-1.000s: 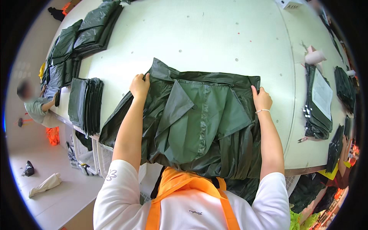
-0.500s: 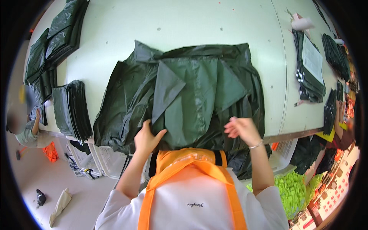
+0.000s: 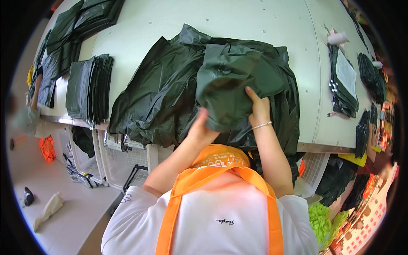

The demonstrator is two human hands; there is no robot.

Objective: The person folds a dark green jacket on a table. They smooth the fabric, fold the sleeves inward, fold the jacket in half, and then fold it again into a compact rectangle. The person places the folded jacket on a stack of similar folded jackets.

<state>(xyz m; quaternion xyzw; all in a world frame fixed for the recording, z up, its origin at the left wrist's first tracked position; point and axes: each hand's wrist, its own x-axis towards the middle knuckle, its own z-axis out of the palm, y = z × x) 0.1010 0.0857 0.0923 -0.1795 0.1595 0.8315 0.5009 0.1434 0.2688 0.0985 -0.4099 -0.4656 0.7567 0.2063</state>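
Observation:
A dark green garment of thin, shiny waterproof cloth (image 3: 157, 102) is spread out and crumpled on the table in front of me. At its right half a lighter green panel (image 3: 229, 68) lies bunched between my hands. My left hand (image 3: 201, 131) holds the panel's lower left edge, its thumb up and blurred, the other fingers hidden under the cloth. From the right, my right hand (image 3: 259, 109) grips the same panel, with its thumb on top and the fingers beneath. The garment's near edge hangs at the table's front, by my orange apron (image 3: 221, 156).
Folded dark green garments are stacked at the left (image 3: 88, 89) and far left (image 3: 63, 38). On the right lies a dark bundle with a white sheet (image 3: 346, 72). White baskets (image 3: 123, 163) stand below the table edge. Other people are at both sides.
Both hands have moved inward and away from me onto the lighter panel, and the right hand has taken hold of it. The panel has gone from flat to gathered up.

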